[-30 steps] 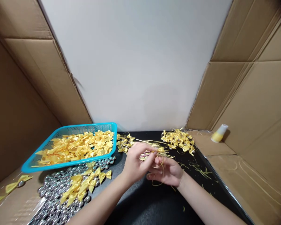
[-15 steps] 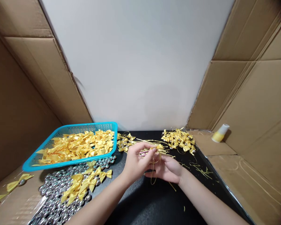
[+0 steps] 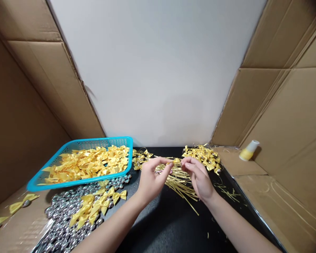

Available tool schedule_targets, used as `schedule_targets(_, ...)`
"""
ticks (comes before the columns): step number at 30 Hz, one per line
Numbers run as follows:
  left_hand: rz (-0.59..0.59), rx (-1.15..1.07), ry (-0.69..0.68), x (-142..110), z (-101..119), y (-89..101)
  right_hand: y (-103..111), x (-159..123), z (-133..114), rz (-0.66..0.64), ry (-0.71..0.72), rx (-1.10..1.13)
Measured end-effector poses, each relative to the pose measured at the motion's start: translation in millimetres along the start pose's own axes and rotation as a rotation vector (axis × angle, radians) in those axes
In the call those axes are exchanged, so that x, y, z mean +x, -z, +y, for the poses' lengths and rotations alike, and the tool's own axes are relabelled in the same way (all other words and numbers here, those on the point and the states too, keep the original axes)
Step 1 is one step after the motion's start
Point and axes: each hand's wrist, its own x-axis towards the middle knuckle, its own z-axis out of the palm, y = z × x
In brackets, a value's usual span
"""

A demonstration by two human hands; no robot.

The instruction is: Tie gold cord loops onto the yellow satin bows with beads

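Note:
My left hand [image 3: 152, 178] pinches a small yellow ribbon bow [image 3: 176, 160] between thumb and fingertips. Close to the bow's other side is my right hand [image 3: 201, 180], its thumb and fingers curled together; whatever they hold is too small to make out. Beneath both hands, a bundle of thin gold cords [image 3: 179, 182] lies on the black tabletop [image 3: 158, 228]. A pinkish thing, partly hidden by my left hand, rests among the cords.
At left stands a blue basket [image 3: 79, 183] of yellow bows. Silver beads [image 3: 60, 214] spread before it, with loose bows [image 3: 91, 207] on top. A pile of beaded bows [image 3: 202, 157] sits back right, near a cone-shaped spool [image 3: 249, 151]. Cardboard walls flank the table.
My right hand has turned and risen from its palm-up pose under the left, its fingers curling in. The hanging cord loop no longer shows. My left hand keeps its pinch.

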Motion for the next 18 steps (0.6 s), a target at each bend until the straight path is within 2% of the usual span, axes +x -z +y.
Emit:
schedule_targets(2,0.007,0.041,-0.033,0,-1,0.3,-2,-3,-4,-0.03,0.065,-0.119)
schedule_targets(4,0.013,0.066,-0.056,0,-2,0.1,-5,-6,-7,-0.061,0.049,-0.206)
schedule_targets(6,0.011,0.083,-0.075,-1,-3,-0.3,-8,-7,-7,-0.069,-0.007,-0.224)
schedule_targets(11,0.019,0.116,-0.112,-2,-5,-0.9,-10,-5,-6,-0.052,-0.217,-0.098)
schedule_targets(13,0.026,0.133,-0.113,-1,-5,-0.9,-9,-4,-9,-0.063,-0.256,-0.101)
schedule_targets(16,0.036,0.155,-0.109,0,-5,-0.9,-8,-6,-20,-0.078,-0.176,-0.193)
schedule_targets(18,0.043,0.164,-0.103,0,-5,-1.0,-10,-9,-28,-0.076,-0.03,-0.324)
